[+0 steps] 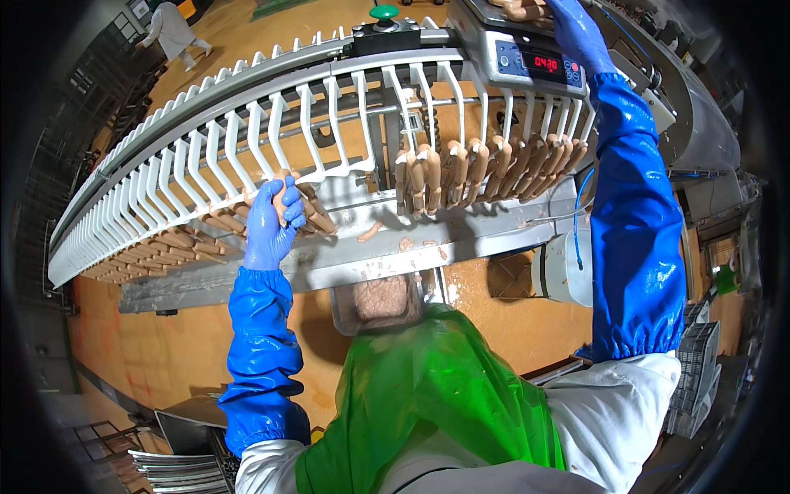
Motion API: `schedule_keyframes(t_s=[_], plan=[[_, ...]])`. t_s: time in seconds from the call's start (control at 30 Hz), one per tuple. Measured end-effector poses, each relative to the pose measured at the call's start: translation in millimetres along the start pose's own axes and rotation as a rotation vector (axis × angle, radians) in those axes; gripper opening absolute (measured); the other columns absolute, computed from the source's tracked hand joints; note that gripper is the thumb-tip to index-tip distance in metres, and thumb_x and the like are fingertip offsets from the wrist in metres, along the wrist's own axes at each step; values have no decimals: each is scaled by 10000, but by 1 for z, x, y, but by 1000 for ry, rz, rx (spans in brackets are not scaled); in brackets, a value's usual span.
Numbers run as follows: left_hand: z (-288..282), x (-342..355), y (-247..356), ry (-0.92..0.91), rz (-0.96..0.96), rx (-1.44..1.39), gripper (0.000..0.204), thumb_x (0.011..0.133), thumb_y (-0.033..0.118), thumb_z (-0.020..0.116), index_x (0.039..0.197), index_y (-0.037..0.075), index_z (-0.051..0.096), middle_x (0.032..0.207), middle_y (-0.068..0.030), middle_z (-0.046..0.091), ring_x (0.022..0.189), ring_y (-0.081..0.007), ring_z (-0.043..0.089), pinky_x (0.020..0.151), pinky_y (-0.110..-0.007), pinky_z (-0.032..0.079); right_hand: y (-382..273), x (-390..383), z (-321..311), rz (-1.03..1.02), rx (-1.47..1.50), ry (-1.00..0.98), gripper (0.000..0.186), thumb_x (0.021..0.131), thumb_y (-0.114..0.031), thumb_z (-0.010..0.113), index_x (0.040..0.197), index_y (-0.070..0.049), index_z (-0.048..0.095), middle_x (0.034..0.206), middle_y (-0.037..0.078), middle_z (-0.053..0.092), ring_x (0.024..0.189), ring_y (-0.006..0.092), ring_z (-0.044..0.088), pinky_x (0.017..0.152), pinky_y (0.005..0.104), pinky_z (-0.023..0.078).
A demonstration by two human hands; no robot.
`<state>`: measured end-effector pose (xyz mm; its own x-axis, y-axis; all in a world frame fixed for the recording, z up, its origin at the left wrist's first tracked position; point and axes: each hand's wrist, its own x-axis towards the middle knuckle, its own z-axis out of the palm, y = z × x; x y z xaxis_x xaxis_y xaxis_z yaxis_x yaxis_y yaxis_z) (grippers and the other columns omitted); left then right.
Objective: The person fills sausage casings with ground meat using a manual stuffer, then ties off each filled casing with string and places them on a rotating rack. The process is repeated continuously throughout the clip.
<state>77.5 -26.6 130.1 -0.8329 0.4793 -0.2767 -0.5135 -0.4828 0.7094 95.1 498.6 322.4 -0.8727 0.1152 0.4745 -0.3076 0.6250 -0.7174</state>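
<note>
**Sausage links at the hook conveyor**

Far left: a person in a white coat (pixel 171 29) on the orange floor (pixel 164 346), well apart from the line. Curving from lower left up to the right: a white hook conveyor (pixel 247 140) with long plastic fingers, strings of pale sausage links (pixel 164 245) hanging beneath its left stretch.

Left hand (pixel 271 221), in a blue glove with a blue sleeve guard (pixel 262 354), raised under the hooks and closed in a fist around a bunch of sausages (pixel 284 206), fingers curled tight over them, more links lying just beside the glove to the right.

Centre: a steel ledge (pixel 395 251) below the hooks, with a few loose sausage pieces (pixel 372 230) on it; beneath that, a tub of pinkish meat (pixel 383 300) just above a green plastic apron (pixel 436 395). Hanging over the hooks right of centre, a second row of looped sausages (pixel 485 165), close-packed and touching one another. On top of the conveyor, a green push button (pixel 383 12).

Right: a steel weighing scale (pixel 527 62) with a red lit display, a few sausages (pixel 527 10) on its pan. Right hand (pixel 576 29), gloved in blue, resting up at the pan against those sausages; spread or pinching cannot be told, with the fingers cut off at the top edge. Blue sleeve guard (pixel 634 222) running down to a white coat cuff. Grey crates (pixel 698 375) stacked at the far right.
</note>
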Motion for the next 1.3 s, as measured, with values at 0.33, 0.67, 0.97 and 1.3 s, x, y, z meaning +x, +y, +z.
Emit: schedule_keyframes(t_s=[0.33,0.67,0.97,1.3], plan=[[-1,-9,-9,-3,6,17,179,992,245,472,1068,84,500,710,13,410,533,-88,369,473,-259,311,-29,31,10,-162,-825,-164,346,1013,-314,423,1142,-105,667,1154,59,698,941,167,628,808,351,466],[16,0,18,-104,-71,-128,178,1003,231,458,1078,77,509,732,18,436,537,-89,390,478,-257,325,32,-4,37,-523,-1098,484,635,876,-410,681,1411,-135,478,1340,197,524,1244,340,508,1041,489,400],[18,-5,36,-146,-114,-119,202,1012,229,445,1120,67,498,733,22,437,533,-90,391,489,-257,320,81,-46,-8,-270,-813,886,641,741,-171,640,1363,-117,496,1304,212,489,1196,396,488,1038,494,380],[51,7,62,-127,-28,-101,171,1009,236,452,1054,79,506,718,19,428,518,-90,372,471,-243,311,-10,-112,99,-146,301,381,129,931,-82,608,1033,-37,672,940,5,658,831,81,592,762,265,498]])
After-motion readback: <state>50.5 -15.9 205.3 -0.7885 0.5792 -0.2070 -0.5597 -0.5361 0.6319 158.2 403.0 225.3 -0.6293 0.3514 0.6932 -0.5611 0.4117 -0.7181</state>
